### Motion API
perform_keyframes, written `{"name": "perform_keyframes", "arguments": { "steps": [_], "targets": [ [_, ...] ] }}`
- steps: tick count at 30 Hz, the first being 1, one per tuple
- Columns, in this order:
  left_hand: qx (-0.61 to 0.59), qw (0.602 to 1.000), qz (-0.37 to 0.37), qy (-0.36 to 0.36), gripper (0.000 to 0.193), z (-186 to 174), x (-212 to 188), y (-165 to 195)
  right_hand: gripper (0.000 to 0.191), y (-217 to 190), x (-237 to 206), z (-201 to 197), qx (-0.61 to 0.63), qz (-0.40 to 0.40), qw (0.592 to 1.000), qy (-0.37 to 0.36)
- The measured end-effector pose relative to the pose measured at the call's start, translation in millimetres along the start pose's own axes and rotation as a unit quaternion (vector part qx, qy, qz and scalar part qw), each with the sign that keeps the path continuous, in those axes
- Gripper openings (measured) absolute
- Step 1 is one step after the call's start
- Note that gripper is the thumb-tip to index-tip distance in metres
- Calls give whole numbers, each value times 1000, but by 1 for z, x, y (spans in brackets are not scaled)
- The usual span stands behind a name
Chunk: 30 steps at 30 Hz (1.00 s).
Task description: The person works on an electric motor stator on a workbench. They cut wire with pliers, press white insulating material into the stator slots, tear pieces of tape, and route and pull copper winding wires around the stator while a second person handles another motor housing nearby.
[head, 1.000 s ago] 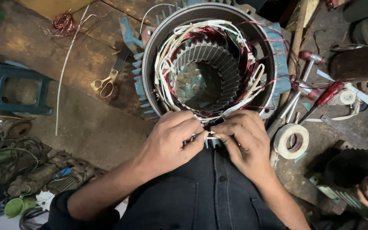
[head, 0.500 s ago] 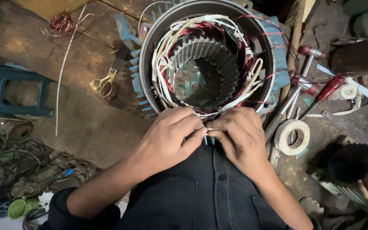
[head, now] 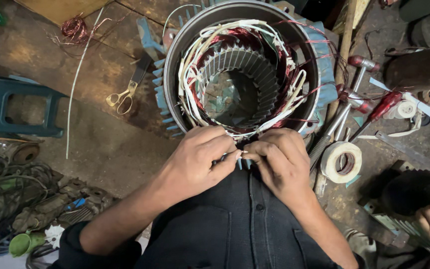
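Left hand (head: 200, 159) and right hand (head: 279, 159) meet at the near rim of a motor stator (head: 242, 69) standing on the floor, both pinching a thin wire end (head: 242, 152). The wire looks light, springy and easily kinked; fingertip grips suit it. The stator looks heavy.
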State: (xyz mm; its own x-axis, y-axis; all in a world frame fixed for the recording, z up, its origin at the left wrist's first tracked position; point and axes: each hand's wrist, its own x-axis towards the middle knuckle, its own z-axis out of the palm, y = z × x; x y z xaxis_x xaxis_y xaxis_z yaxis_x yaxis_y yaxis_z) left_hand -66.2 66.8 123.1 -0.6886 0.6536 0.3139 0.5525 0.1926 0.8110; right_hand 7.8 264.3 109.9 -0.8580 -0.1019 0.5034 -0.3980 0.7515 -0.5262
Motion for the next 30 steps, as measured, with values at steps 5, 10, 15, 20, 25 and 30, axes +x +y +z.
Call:
{"name": "perform_keyframes", "arguments": {
  "steps": [5, 10, 15, 20, 25, 30],
  "targets": [
    [-2, 1000, -1, -17, 20, 1, 2, -2, 24, -1, 0, 1, -9, -7, 1000, -16],
    [28, 998, -1, -49, 15, -7, 0, 3, 27, -1, 3, -4, 13, 9, 999, -32],
    [122, 992, 5, -26, 12, -17, -10, 8, 22, -2, 3, -9, 29, 32, 999, -31],
    [112, 994, 14, -5, 14, -8, -13, 3, 23, -3, 3, -7, 14, 13, 999, -39],
    [81, 997, 0, -2, 11, 0, -13, 1, 22, -4, 3, -6, 13, 11, 999, -43],
    [65, 998, 2, -4, 11, 0, -13, -3, 22, -4, 2, -6, 15, 11, 998, -59]
  ]
}}
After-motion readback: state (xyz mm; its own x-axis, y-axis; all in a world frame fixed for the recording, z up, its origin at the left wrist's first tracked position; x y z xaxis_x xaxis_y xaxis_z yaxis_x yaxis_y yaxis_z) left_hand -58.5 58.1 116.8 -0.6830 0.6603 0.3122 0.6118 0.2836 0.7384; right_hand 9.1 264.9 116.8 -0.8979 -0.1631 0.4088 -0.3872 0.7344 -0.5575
